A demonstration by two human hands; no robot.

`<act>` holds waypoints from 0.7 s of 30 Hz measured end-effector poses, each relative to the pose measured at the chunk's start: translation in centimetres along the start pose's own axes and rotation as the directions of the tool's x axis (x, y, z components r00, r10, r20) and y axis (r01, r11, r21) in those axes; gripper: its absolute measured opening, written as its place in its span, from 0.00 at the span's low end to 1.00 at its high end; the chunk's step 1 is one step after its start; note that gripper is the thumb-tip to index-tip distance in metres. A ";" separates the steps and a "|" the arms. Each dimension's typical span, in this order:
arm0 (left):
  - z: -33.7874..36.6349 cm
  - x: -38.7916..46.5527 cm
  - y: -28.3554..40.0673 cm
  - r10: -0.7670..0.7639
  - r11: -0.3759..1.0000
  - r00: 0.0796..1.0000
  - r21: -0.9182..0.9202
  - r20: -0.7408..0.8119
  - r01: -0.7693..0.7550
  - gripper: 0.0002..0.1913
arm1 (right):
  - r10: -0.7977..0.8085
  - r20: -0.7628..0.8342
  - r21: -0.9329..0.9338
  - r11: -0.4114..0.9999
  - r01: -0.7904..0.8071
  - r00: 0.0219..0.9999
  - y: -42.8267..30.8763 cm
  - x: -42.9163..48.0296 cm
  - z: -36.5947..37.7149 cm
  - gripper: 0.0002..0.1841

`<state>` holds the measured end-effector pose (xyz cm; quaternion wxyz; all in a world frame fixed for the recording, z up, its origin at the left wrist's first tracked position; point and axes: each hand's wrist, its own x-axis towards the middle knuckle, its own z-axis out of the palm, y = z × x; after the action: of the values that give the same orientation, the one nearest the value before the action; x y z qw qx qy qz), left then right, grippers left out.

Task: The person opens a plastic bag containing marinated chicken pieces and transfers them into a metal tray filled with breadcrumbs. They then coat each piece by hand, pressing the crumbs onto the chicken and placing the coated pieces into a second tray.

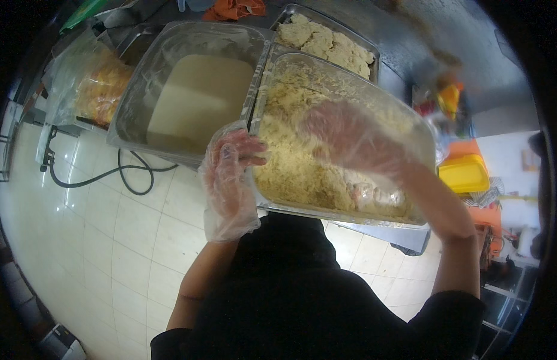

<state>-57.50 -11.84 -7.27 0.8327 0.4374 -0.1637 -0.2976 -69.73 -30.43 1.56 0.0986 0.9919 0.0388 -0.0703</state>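
A clear plastic tub stands before me with loose, yellowish breading crumbs. In its near right corner lie pale pieces, partly coated. My right hand, in a clear plastic glove, is blurred over the crumbs; whether it holds anything cannot be told. My left hand, gloved too, is at the tub's left edge, fingers apart and nothing visible in it. Left of it a second clear tub holds a pale, smooth batter. Behind the crumb tub, a metal tray carries several lumpy breaded pieces.
At the left stands a plastic bag of orange-yellow food. An orange cloth lies at the back. A yellow tray is at the right. A dark hose loops above the tiled floor.
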 end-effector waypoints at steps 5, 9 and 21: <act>-0.1 0.1 -0.1 0.026 1.000 1.000 0.001 0.017 -0.026 0.20 | 0.181 0.377 0.711 0.572 -0.409 0.908 -2.5 -4.6 5.4 0.16; 0.1 0.1 0.0 0.027 0.999 1.000 0.021 0.010 -0.028 0.20 | -0.016 0.354 0.737 0.620 -0.268 0.935 -3.6 -4.7 7.6 0.13; 0.0 -0.2 -0.4 0.009 0.995 1.000 0.099 -0.026 -0.007 0.20 | -0.062 0.368 0.808 -0.472 -0.353 0.928 -6.1 0.6 11.1 0.29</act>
<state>-57.76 -11.91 -7.55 0.8134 0.4812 -0.1687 -0.2799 -71.18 -26.68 -10.47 -0.7746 0.5751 -0.1964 -0.1753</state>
